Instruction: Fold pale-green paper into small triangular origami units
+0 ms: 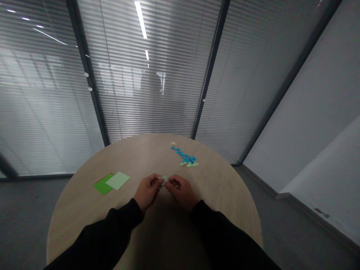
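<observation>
Between my two hands is a small folded piece of pale green paper (164, 179), close above the round table (222, 191). My left hand (148, 190) pinches its left side between thumb and fingers. On the other side, my right hand (181, 190) is closed on the paper's right edge. Fingertips cover part of the piece, so its full shape is hidden. Beyond my right hand lie several small folded blue paper pieces (189, 159), with several pale green folded pieces (189, 164) at their near end. A small yellowish folded piece (173, 143) lies at the far end.
To the left, a light green paper sheet (118, 180) overlaps a stack of brighter green sheets (103, 186) with an orange-red edge showing. Glass panels with blinds (152, 108) stand behind the table, and a white wall (315, 123) is on the right.
</observation>
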A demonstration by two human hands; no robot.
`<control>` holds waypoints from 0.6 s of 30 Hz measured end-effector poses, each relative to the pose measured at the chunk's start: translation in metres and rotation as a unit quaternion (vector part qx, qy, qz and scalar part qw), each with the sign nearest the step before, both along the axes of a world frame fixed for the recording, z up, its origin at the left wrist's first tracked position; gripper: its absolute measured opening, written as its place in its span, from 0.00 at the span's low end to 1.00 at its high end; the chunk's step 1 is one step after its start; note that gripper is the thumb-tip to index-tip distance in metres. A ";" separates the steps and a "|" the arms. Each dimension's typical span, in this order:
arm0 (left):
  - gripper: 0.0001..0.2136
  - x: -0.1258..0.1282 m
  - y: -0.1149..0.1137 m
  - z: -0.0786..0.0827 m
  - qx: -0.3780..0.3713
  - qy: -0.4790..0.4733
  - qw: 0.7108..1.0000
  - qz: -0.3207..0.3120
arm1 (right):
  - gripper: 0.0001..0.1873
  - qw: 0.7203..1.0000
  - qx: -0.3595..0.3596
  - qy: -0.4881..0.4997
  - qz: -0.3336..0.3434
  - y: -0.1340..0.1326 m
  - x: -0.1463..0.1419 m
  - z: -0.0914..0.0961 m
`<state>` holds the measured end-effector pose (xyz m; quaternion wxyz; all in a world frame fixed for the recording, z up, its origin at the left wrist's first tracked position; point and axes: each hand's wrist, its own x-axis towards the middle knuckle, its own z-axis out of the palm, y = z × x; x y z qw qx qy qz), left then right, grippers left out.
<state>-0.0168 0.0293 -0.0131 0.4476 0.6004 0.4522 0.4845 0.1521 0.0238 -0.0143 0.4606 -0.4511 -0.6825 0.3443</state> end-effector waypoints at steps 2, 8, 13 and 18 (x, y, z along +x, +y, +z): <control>0.16 -0.001 0.000 0.000 0.007 0.003 1.000 0.009 | 0.11 1.000 0.005 -0.008 0.002 0.000 0.000 0.001; 0.18 -0.001 -0.002 0.002 -0.002 0.019 1.000 -0.019 | 0.12 1.000 0.012 0.021 0.011 0.002 0.001 0.000; 0.16 -0.002 -0.002 0.002 0.001 0.042 0.998 -0.039 | 0.12 0.999 -0.003 0.044 0.002 0.002 0.001 0.000; 0.15 -0.002 -0.004 0.003 0.050 0.099 0.994 -0.023 | 0.11 0.999 0.009 0.035 0.012 0.002 -0.001 -0.004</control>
